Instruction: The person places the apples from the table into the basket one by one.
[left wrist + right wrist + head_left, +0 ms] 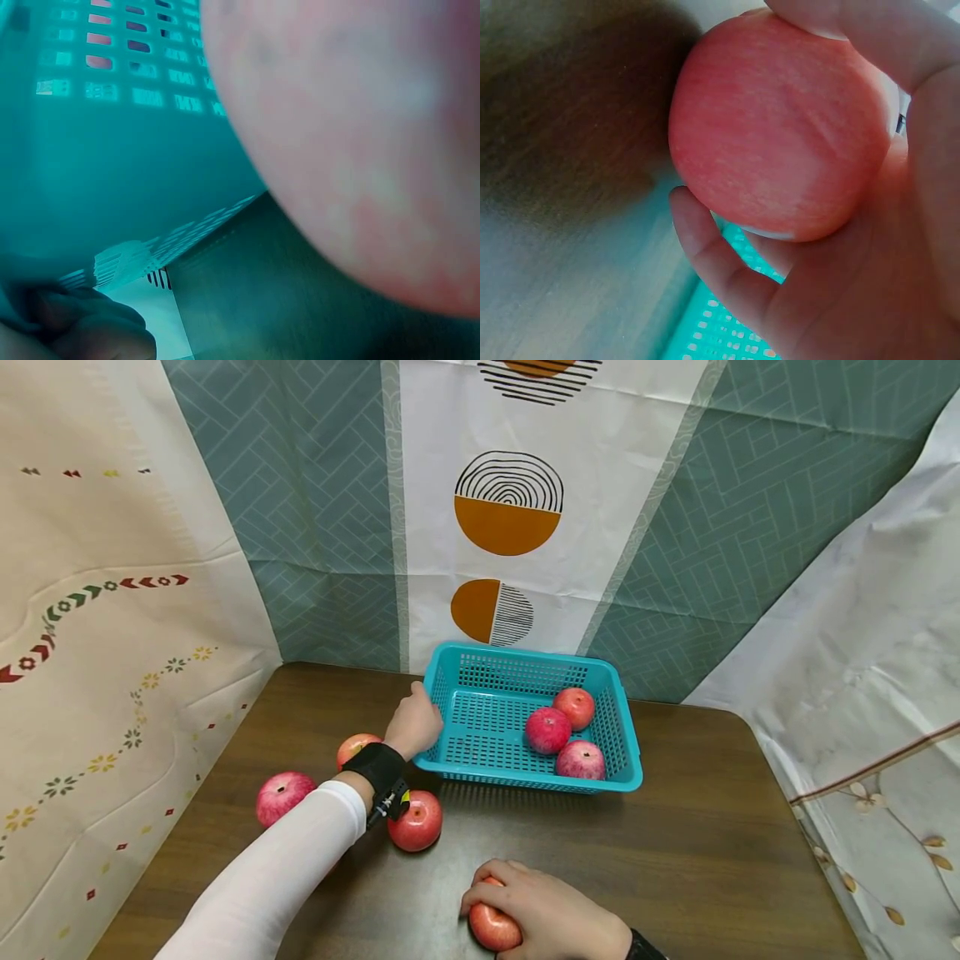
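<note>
My left hand [414, 725] grips the left rim of a turquoise plastic basket [517, 658], its fingers curled over the edge. In the left wrist view those fingers [101, 330] show at the lower left by the basket wall [112, 165]. My right hand [558, 910] holds a red apple [495, 928] near the front of the table, thumb and fingers curved around it. The right wrist view shows this apple [780, 135] from close up. Three red fruits lie at the basket's right side: a dark one [548, 730], a lighter one [574, 707] and a speckled one [581, 761].
Around my left forearm on the brown wooden table [697, 827] lie a pink-red fruit [286, 795], an orange-red apple [357, 747] and a red apple [417, 822]. Patterned cloth [330, 510] hangs behind the table and along both sides.
</note>
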### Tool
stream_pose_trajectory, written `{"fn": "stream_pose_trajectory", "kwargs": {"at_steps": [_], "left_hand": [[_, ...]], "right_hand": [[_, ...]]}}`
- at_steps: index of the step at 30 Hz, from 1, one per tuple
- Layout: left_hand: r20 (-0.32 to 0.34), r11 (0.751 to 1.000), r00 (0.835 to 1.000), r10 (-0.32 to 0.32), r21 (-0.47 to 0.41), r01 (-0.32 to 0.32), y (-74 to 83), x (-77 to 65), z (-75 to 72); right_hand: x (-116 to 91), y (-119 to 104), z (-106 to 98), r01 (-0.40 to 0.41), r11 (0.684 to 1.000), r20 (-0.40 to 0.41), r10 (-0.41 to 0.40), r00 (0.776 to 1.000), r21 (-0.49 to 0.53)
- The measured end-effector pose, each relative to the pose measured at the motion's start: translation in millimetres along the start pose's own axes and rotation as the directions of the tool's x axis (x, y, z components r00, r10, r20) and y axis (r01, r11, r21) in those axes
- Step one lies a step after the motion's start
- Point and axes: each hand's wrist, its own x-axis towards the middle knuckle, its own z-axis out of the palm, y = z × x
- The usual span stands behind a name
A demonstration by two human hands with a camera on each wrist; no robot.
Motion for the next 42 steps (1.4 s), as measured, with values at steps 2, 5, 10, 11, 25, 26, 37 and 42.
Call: {"fn": "stream_pose_trajectory", "kwargs": {"at_steps": [2, 5, 10, 11, 25, 26, 37, 42], "left_hand": [[0.001, 1.0, 1.0, 0.002, -0.003, -0.002, -0.1, -0.3, 0.2], [0.0, 1.0, 1.0, 0.004, -0.004, -0.004, -0.3, -0.6, -0.2], [-0.002, 1.0, 1.0, 0.006, 0.001, -0.006, -1.0, -0.5, -1.0], [-0.002, 1.0, 1.0, 0.007, 0.001, -0.007, -1.1, -0.4, -0.9], [-0.007, 1.0, 1.0, 0.006, -0.003, -0.006, -2.1, 1.6, 1.8], [-0.005, 1.0, 1.0, 0.006, -0.003, -0.006, -2.1, 1.6, 1.8], [-0.006, 1.0, 1.0, 0.002, -0.002, -0.002, -0.8, 1.8, -0.3], [0.0, 1.0, 1.0, -0.004, 0.0, 0.004, -0.3, 0.6, 0.0]], "right_hand": [[-0.1, 0.4, 0.5, 0.003, 1.0, 0.0, -0.003, 1.0, 0.001], [-0.1, 0.8, 1.0, 0.007, 1.0, -0.001, -0.007, 1.0, -0.001], [0.1, 0.9, 1.6, 0.003, 1.0, 0.004, -0.003, 1.0, 0.006], [0.1, 0.9, 1.7, 0.002, 1.0, 0.004, -0.002, 1.0, 0.006], [0.0, 0.5, 1.4, 0.008, 1.0, 0.003, -0.008, 1.0, -0.004], [0.1, 0.4, 1.5, 0.008, 1.0, 0.003, -0.008, 1.0, -0.006], [1.5, 0.0, -0.6, -0.014, 1.0, 0.03, 0.014, 0.999, 0.0], [1.3, -0.2, -4.0, -0.048, 0.998, 0.061, 0.045, 0.997, 0.036]]}}
